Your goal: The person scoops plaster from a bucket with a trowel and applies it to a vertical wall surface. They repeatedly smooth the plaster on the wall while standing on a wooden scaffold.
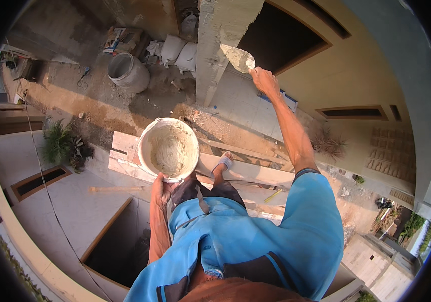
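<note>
My right hand (264, 79) is stretched out ahead and closed around the handle of a trowel. The pointed trowel blade (238, 58) is smeared with pale mortar and lies against or very near the edge of a rough plastered pillar (214, 45); whether it touches, I cannot tell. My left hand (162, 189) grips the near rim of a white bucket (146, 151) in front of my body. Wet, cream-coloured mortar (172, 153) coats the bucket's inner wall and bottom. The left fingers are partly hidden by the bucket.
I stand on wooden planks (248, 171) above the ground. Below are a large drum (128, 72), white sacks (180, 53) and a pile of damp sand or mortar (157, 98). A cable (41, 161) runs down the left. A yellow wall with a dark opening (281, 38) stands right of the pillar.
</note>
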The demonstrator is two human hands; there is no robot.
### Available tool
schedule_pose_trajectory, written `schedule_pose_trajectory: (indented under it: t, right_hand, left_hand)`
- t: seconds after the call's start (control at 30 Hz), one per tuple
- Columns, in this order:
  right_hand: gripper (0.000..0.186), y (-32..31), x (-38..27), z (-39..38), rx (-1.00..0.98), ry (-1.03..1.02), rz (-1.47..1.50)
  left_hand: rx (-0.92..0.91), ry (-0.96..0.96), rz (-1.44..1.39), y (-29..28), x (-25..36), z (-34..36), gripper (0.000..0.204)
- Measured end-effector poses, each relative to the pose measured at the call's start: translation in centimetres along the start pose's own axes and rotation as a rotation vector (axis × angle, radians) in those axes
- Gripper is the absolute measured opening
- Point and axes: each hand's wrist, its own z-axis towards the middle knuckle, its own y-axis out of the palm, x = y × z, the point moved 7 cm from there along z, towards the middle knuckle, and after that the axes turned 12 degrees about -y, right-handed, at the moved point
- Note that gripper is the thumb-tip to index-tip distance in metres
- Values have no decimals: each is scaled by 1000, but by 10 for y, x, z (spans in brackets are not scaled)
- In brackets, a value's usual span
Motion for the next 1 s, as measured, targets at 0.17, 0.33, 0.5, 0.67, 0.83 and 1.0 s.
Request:
schedule_pose_trajectory:
  t: [0.17, 0.33, 0.5, 0.67, 0.83, 1.0]
  right_hand:
    - [59, -8, -86, -160, -314, 254, 1023]
    - [59, -12, -148, -248, -399, 188, 905]
    - [60, -25, -119, -279, -447, 259, 783]
    - [59, -40, -54, -344, -432, 224, 529]
    - [45, -91, -75, -357, 5, -21, 348]
    - [36, -91, -169, -308, 224, -201, 351]
  left_hand:
    - [51, 128, 101, 44, 9, -5, 41]
    - [-18, 209, 155, 111, 20, -9, 41]
    - [-33, 236, 164, 177, 33, -30, 43]
    - [-80, 274, 79, 193, 39, -38, 46]
    - [-144, 278, 11, 189, 43, -41, 48]
    - [-138, 208, 23, 215, 8, -50, 56]
